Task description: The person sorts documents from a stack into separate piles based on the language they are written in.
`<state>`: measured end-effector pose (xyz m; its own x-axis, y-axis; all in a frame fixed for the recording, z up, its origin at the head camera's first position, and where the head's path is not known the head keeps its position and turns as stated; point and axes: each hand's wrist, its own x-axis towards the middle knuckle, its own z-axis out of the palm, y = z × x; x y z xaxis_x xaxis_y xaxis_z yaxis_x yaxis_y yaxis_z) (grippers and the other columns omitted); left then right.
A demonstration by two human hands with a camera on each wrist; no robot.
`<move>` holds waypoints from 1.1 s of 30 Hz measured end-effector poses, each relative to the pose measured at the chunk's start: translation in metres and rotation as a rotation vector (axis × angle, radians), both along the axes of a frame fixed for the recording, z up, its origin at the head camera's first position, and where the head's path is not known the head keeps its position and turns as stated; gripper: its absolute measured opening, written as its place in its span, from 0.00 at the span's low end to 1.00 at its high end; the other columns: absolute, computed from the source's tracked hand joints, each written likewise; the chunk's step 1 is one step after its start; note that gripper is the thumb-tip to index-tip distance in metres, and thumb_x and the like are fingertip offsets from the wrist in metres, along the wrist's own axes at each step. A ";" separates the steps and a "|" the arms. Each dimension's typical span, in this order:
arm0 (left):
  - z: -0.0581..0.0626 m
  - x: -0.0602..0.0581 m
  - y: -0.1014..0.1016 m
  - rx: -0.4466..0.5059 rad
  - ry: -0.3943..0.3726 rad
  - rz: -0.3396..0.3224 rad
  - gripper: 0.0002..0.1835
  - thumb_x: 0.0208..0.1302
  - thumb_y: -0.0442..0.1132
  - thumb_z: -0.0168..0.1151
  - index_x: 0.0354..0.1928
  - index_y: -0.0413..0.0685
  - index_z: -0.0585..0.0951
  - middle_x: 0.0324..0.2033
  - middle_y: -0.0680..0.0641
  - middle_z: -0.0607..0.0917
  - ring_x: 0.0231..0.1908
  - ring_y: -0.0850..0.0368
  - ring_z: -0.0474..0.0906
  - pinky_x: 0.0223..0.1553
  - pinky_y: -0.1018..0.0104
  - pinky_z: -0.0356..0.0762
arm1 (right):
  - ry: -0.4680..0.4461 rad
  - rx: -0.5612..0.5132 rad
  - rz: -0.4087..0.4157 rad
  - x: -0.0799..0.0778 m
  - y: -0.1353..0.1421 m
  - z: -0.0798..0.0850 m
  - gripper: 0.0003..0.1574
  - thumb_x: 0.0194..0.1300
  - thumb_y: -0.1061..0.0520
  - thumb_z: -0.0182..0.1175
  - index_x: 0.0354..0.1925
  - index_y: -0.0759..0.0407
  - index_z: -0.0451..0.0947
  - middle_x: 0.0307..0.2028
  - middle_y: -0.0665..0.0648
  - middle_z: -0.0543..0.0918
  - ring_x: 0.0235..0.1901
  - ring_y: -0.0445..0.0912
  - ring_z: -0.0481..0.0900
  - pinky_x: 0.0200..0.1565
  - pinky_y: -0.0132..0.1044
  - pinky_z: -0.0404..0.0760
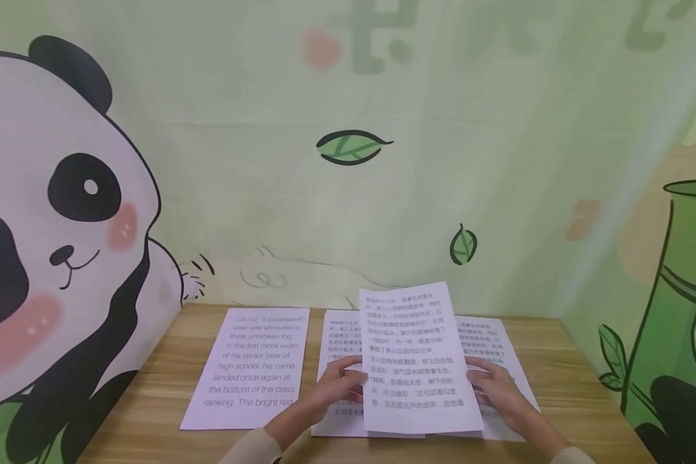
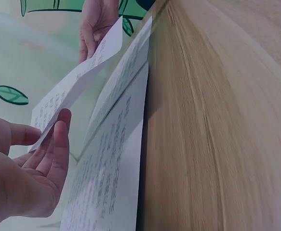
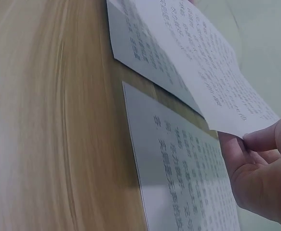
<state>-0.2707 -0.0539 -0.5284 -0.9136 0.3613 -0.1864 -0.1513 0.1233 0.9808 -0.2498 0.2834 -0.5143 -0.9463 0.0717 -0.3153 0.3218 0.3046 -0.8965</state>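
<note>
Both hands hold one printed sheet of paper [image 1: 414, 361] up off the table, its Chinese text facing the head camera. My left hand [image 1: 339, 386] pinches the sheet's left edge between thumb and fingers. At the opposite edge, the thumb and fingers of my right hand [image 1: 495, 390] pinch it too. In the left wrist view the held sheet [image 2: 77, 84] bends slightly between the hands. Beneath it lie two more sheets with Chinese text, a left one [image 1: 336, 422] and a right one [image 1: 487, 335], each partly hidden by the held sheet and the hands.
A sheet with large English print [image 1: 249, 367] lies flat at the left of the wooden table [image 1: 151, 393]. Behind the table hangs a green backdrop [image 1: 238, 161] with a printed panda [image 1: 81, 193], leaves and bamboo, close to the table's back edge.
</note>
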 end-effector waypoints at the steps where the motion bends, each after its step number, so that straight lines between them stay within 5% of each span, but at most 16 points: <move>1: 0.000 0.000 0.002 -0.002 -0.004 -0.001 0.32 0.69 0.36 0.58 0.73 0.32 0.66 0.43 0.39 0.90 0.35 0.57 0.87 0.40 0.61 0.89 | -0.001 0.000 -0.006 0.001 0.002 0.000 0.32 0.77 0.58 0.49 0.74 0.66 0.61 0.59 0.70 0.80 0.44 0.44 0.85 0.46 0.41 0.87; 21: -0.007 -0.008 0.057 -0.004 -0.022 -0.003 0.31 0.65 0.31 0.59 0.70 0.32 0.69 0.39 0.39 0.91 0.32 0.55 0.88 0.37 0.62 0.88 | 0.021 -0.072 -0.076 0.007 0.050 -0.018 0.33 0.77 0.59 0.52 0.74 0.68 0.60 0.45 0.56 0.87 0.40 0.44 0.86 0.41 0.38 0.86; 29: -0.010 -0.005 0.089 -0.021 -0.051 -0.038 0.30 0.65 0.30 0.59 0.70 0.37 0.72 0.36 0.43 0.90 0.32 0.56 0.87 0.37 0.62 0.88 | -0.015 -0.031 -0.070 0.020 0.086 -0.020 0.37 0.77 0.54 0.53 0.76 0.68 0.57 0.63 0.72 0.76 0.46 0.43 0.82 0.46 0.41 0.84; 33: -0.008 -0.004 0.106 -0.037 -0.042 -0.066 0.29 0.66 0.30 0.59 0.70 0.41 0.73 0.35 0.46 0.90 0.32 0.57 0.87 0.37 0.63 0.88 | -0.024 -0.070 -0.090 0.028 0.104 -0.021 0.39 0.77 0.55 0.53 0.76 0.70 0.53 0.54 0.62 0.83 0.46 0.41 0.82 0.46 0.39 0.83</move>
